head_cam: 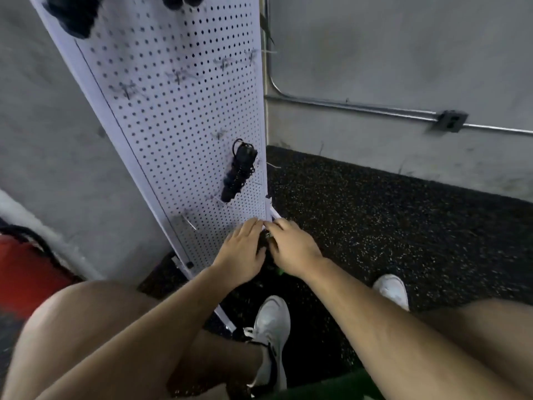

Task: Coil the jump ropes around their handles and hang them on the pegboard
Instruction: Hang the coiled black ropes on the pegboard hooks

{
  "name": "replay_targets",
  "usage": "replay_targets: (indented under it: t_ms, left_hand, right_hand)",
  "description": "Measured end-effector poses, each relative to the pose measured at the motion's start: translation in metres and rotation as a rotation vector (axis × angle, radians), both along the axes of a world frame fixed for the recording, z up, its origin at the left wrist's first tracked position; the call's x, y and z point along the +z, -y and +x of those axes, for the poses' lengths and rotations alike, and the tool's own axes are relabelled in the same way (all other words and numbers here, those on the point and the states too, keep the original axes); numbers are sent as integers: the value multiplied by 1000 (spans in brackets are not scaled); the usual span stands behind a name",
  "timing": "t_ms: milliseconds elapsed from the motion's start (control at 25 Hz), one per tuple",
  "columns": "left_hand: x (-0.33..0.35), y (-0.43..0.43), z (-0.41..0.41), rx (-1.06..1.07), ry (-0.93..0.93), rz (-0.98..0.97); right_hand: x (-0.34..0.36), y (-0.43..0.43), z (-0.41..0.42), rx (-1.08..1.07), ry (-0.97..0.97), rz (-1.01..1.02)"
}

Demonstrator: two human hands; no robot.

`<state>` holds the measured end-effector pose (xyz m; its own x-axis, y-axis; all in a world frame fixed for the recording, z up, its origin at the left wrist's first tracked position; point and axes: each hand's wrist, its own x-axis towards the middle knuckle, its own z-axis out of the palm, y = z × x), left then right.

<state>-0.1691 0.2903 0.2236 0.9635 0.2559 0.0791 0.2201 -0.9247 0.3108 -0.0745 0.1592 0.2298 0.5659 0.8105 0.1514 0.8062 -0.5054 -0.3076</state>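
**One rope hung, another being handled at the foot of the board**

Head view: A white pegboard (173, 116) is seen standing on a dark speckled floor (375, 220), near a grey wall. One coiled jump rope (238, 168), black and wound round its handles, is hung on the board's lower right part. Two further dark masses (72, 15) are seen at the top edge of the board; they are too blurred for it to be told whether they are ropes. Several bare hooks (189, 222) are spread over the board, so room is left for more.

The left hand (240, 246) and the right hand (291, 246) are brought close together at the board's bottom right corner, backs turned upward. A small dark bundle (264, 243), judged to be another coiled rope, is glimpsed between them. The fingers of both hands are reached forward over it, but their undersides are hidden, so it cannot be told whether the bundle is gripped or only touched.

The task is judged to be partly done: at least one rope is up, and the bundle between the hands is not yet seen on a hook.
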Motion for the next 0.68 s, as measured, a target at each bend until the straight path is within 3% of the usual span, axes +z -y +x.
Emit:
replay_targets:
  t_ms: [360,680]
  left_hand:
    - [-164,-24,39,56,-444,-118]
    - [-207,-40,82,96,-449,-202]
  right_hand:
    - [-171,-29,33,-110,-287,-333]
    - [-231,-92,94,-314,-334,-381]
